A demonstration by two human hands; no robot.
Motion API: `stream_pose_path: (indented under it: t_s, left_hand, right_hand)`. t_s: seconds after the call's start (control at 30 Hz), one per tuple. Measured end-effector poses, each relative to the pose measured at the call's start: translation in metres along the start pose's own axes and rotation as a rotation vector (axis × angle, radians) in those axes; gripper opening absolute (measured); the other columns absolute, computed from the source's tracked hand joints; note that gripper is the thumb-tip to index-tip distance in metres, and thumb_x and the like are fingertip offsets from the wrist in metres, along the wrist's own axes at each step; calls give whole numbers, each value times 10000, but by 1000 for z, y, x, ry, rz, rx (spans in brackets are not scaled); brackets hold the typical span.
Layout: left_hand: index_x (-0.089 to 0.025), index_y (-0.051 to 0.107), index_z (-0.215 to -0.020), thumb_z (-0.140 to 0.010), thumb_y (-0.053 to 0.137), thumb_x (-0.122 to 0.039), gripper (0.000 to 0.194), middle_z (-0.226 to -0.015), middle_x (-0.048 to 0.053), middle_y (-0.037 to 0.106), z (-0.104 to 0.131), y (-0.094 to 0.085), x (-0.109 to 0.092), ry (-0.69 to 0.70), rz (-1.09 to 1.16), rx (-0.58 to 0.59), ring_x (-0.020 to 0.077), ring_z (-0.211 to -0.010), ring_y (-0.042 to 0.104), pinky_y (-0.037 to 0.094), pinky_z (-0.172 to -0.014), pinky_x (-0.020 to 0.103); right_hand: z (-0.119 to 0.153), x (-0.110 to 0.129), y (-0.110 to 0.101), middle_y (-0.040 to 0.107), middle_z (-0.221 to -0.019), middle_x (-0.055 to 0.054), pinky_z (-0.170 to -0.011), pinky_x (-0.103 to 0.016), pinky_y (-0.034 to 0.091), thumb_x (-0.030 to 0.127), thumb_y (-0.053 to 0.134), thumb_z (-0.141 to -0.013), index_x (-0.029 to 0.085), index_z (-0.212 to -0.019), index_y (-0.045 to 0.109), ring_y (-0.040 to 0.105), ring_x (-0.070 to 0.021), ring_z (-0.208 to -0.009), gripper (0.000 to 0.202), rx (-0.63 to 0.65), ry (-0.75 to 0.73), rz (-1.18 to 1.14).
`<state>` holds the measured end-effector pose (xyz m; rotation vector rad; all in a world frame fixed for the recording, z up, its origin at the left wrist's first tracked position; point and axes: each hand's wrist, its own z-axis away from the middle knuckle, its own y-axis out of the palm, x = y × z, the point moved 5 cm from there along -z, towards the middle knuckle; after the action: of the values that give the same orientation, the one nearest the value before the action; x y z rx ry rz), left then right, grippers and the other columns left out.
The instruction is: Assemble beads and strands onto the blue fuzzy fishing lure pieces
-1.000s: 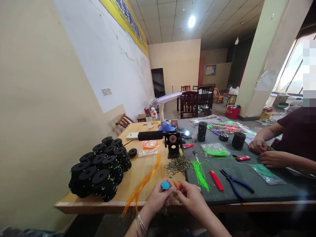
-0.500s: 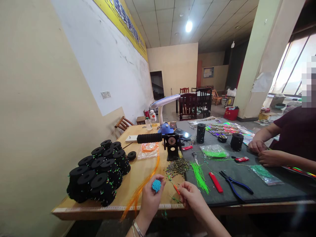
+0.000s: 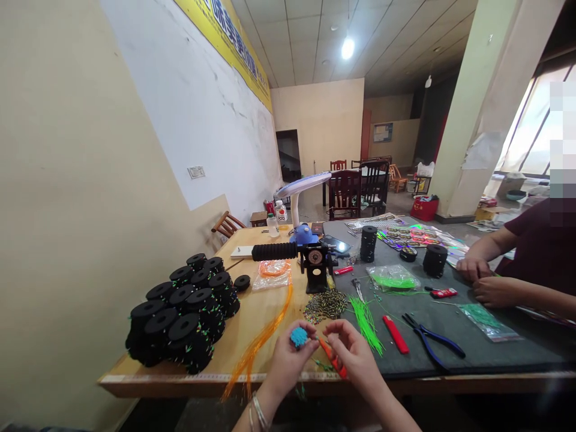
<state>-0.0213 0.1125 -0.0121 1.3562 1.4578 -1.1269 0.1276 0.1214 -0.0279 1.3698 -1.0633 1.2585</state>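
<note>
Blue bundle (image 3: 299,338) on near side of bead pile (image 3: 326,305), gripped in left hand's (image 3: 289,359) curled fingers, tuft showing above. Right hand (image 3: 354,353) grasps orange tool (image 3: 326,348), tip near left fingertips. Hands closer together than half second ago. Table edge (image 3: 180,381) nearer than pile; green strands (image 3: 366,324) right of pile, orange strands (image 3: 260,345) left.

Wooden table (image 3: 247,306), gray mat (image 3: 450,324), black spools (image 3: 182,294)

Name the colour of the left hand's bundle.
The bundle is bright blue, best seen in the head view.
</note>
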Motion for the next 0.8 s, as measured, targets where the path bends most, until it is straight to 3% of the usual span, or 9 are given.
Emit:
stream_pose_path:
  t_s: [0.1,0.2,0.27,0.33,0.47,0.63,0.8]
  left_hand:
    - [-163,641,-815,-636,795,-293,269,-774,28,655,-2,-3,6,-95,169,-17,183,-742,609,506,-711,292]
    - [-158,647,-805,-608,816,-304,298,-777,29,648,-2,-5,7,-131,205,-30,177,-735,604,509,-715,296]
    - [-158,653,-807,-598,821,-308,307,-783,31,651,-1,-7,8,-139,208,-43,180,-747,605,510,-721,295]
    - [-157,668,-822,-603,819,-313,308,-795,37,662,0,-7,9,-137,186,-32,184,-763,608,507,-726,292]
    - [-159,694,-831,-675,774,-334,248,-800,50,690,1,-5,8,-92,79,42,193,-769,620,500,-736,294]
    - [-154,696,-742,-756,706,-349,196,-709,44,688,3,-4,1,-38,-85,110,182,-691,600,479,-672,270]
    - [-155,685,-737,-754,704,-369,215,-675,29,670,4,-11,6,-39,-103,45,175,-654,587,471,-634,257]
  right_hand:
    - [2,3,7,620,-817,15,-413,-190,397,497,641,-724,202,-996,543,485,-54,-448,412,102,-34,-42]
    - [1,-4,13,593,-733,35,-394,-201,393,543,644,-705,195,-903,542,453,-53,-405,413,161,15,-26]
    - [0,-8,12,500,-563,74,-392,-199,357,547,621,-723,192,-782,528,416,-65,-394,371,136,20,64]
    - [-1,-7,7,457,-515,72,-430,-206,333,498,595,-764,191,-697,523,410,-78,-434,323,77,-49,206]
    - [4,3,1,519,-562,33,-519,-225,312,366,558,-822,177,-671,580,449,-107,-541,242,6,-227,492]
    - [6,10,-1,597,-623,2,-539,-232,329,347,536,-846,186,-714,615,508,-135,-574,223,23,-275,606]
    - [5,16,-14,610,-663,-19,-570,-249,365,365,504,-862,189,-707,597,539,-158,-608,252,-31,-302,629]
